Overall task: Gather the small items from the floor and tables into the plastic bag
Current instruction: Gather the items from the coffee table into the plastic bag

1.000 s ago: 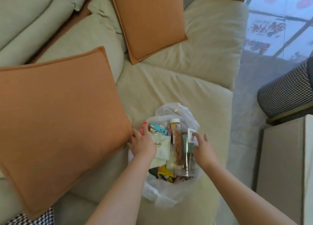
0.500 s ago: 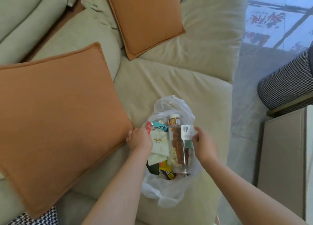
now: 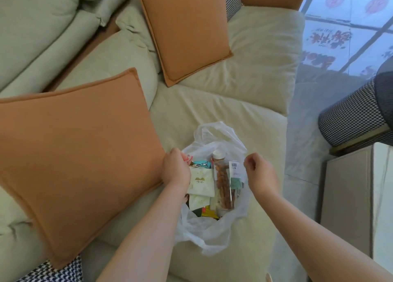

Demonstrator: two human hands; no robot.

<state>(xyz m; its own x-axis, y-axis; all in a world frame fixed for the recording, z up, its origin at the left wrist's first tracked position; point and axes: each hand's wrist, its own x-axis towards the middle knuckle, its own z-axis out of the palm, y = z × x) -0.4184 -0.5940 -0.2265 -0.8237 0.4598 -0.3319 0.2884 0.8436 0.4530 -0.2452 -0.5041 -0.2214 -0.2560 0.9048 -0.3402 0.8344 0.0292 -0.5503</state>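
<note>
Bag [image 3: 204, 237] sits on the sofa seat [image 3: 212, 109], mouth up and spread wide. Taking the bag as landmark throughout.

Contents visible inside: a clear jar [image 3: 223, 186] with white cap, lying along the bag's right half, brown snack pieces inside; a pale green pouch [image 3: 200, 183] at the bag's left half; a teal packet [image 3: 201, 164] just beyond the pouch; yellow and dark wrappers [image 3: 207, 212] at the near end under the rest. A red scrap shows at the left rim; cannot identify it.

Left hand [image 3: 175, 168]: at the bag's left rim, fingers curled and grasping the film there, as far as I can tell; the hand touches the big orange cushion [image 3: 74, 154] beside the bag.

Right hand [image 3: 260, 172]: at the bag's right rim, fingers curled in a pinch. Whether thin film is caught between them cannot be made out.

Progress, judged: the gathering looks largely done, since the bag holds several items and no loose small item shows on the sofa near it. The strip of floor [image 3: 306, 133] right of the bag shows none either. The counter is mostly out of view, so leftovers there cannot be ruled out.

Step in hand, judged: drawing the two rims up, either to close the bag or to lift it.

Remaining, judged: close or carry the bag, then check unseen surfaces.
</note>
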